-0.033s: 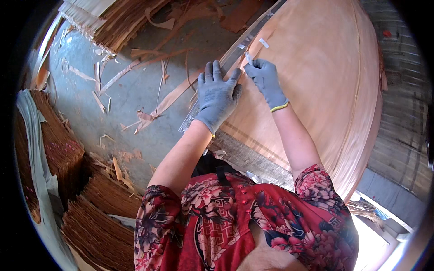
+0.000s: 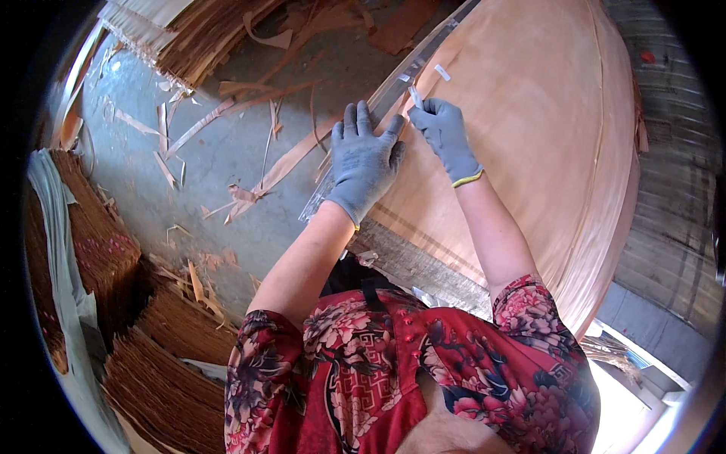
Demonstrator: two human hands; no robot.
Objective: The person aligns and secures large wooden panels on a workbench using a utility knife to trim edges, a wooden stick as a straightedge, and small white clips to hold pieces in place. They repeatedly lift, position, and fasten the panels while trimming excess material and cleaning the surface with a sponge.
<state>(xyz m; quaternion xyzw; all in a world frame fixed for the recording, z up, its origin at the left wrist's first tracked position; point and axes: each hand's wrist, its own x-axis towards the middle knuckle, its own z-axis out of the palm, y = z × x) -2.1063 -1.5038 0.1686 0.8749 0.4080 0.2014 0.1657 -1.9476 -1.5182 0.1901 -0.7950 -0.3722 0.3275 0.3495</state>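
Over a broad sheet of pale tan wood veneer [image 2: 522, 151] lies a long metal straightedge [image 2: 425, 57], running along the sheet's left edge. My left hand [image 2: 363, 163], in a grey glove, rests flat across the straightedge with its fingers and thumb apart. To its right, my gloved right hand [image 2: 445, 135] pinches a slim whitish thing [image 2: 415, 97] between thumb and fingers, close beside the straightedge; its exact kind is not clear. A small white strip [image 2: 442, 73] lies on the veneer just beyond my right fingers.
Veneer scraps [image 2: 280, 170] litter the grey floor [image 2: 219, 159] at left. Stacks of brown veneer stand at far left [image 2: 102, 250], lower left [image 2: 162, 356] and upper left [image 2: 204, 45]. A grey cloth [image 2: 60, 227] drapes the left stack. Dark ridged flooring [image 2: 673, 166] lies right.
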